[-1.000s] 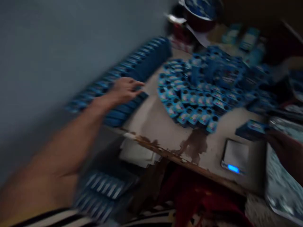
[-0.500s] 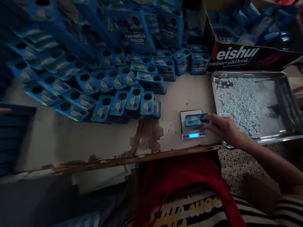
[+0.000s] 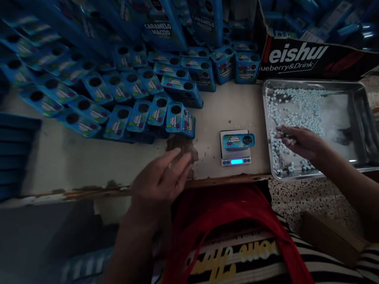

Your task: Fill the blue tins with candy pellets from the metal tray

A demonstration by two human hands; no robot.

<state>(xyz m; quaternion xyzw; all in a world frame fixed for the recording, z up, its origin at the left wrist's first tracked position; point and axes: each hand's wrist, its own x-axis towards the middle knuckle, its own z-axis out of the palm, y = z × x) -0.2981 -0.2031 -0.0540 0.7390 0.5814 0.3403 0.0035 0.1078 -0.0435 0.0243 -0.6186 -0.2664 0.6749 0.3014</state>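
My right hand [image 3: 304, 142] is over the metal tray [image 3: 352, 128], its fingers curled around a few small pale blue candies [image 3: 300, 112] of the many scattered there. My left hand [image 3: 162, 179] hangs over the table's front edge, fingers stretched out with nothing visible in them. Between the hands sits a small digital scale [image 3: 236, 154] with a lit blue display. On its plate stands a blue candy box [image 3: 232, 141] labelled "Caramelo Macizo", with a dark round hole in its top; neither hand touches it.
Rows of similar blue boxes [image 3: 118, 122] fill the table's left and back, with larger blue cartons [image 3: 166, 29] behind. A black cardboard box [image 3: 308, 59] of blue packs stands behind the tray. Blue stacked pieces [image 3: 17, 154] lie at far left. The worn table edge [image 3: 89, 191] runs in front.
My right hand has let go of the blue box on the scale and moved right into the candies in the tray. My left hand has come in over the table's front edge.
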